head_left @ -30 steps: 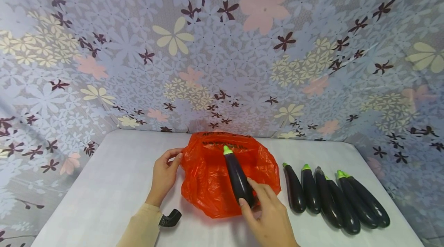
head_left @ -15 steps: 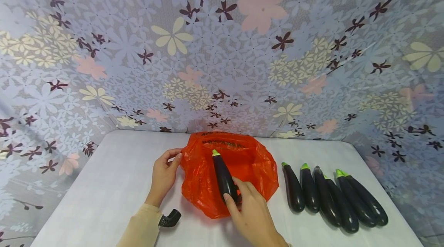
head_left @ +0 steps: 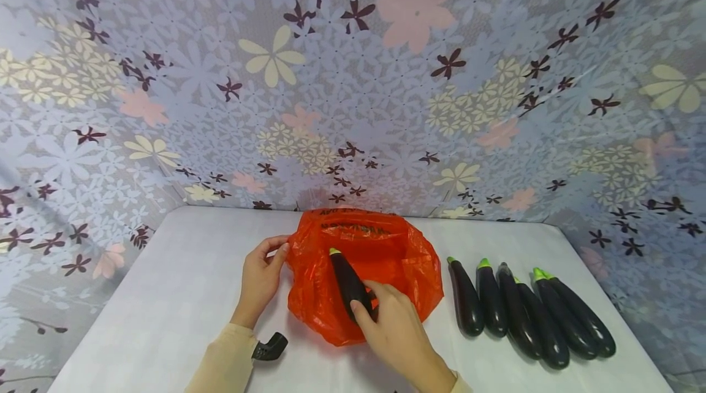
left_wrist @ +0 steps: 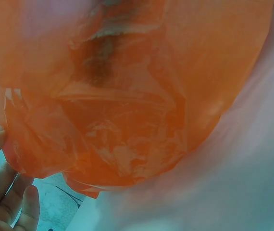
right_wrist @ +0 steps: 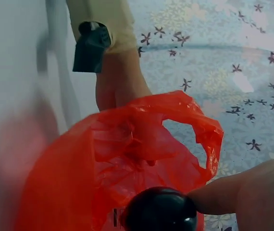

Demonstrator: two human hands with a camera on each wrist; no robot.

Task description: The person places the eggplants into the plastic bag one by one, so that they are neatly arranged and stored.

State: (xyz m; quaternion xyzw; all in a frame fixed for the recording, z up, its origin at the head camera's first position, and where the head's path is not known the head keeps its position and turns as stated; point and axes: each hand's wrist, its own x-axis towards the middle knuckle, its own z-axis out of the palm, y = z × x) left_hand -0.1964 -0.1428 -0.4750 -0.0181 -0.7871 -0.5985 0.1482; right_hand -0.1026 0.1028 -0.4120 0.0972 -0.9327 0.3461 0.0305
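A red plastic bag [head_left: 311, 310] lies with its mouth spread wide toward me. My left hand [head_left: 260, 279] pinches its left rim; in the left wrist view the thumb and fingers meet at the edge of the film [left_wrist: 127, 139]. My right hand [head_left: 394, 328] grips the lower end of a dark purple eggplant [head_left: 346, 279]. The eggplant's green stem end points away, into the bag's opening. In the right wrist view its rounded dark end [right_wrist: 158, 211] shows beside a finger, with the bag around and behind it. The far inside of the bag is hidden.
Several more eggplants [head_left: 518, 313] lie side by side on the white table [head_left: 182, 270], right of the bag. A black device [head_left: 270, 347] is strapped at the left wrist. Flower-patterned fabric [head_left: 353, 105] rises behind the table's far edge.
My right hand has carried the eggplant left and deeper into the bag's opening, its stem end now lower within it. The left hand keeps its hold on the rim.
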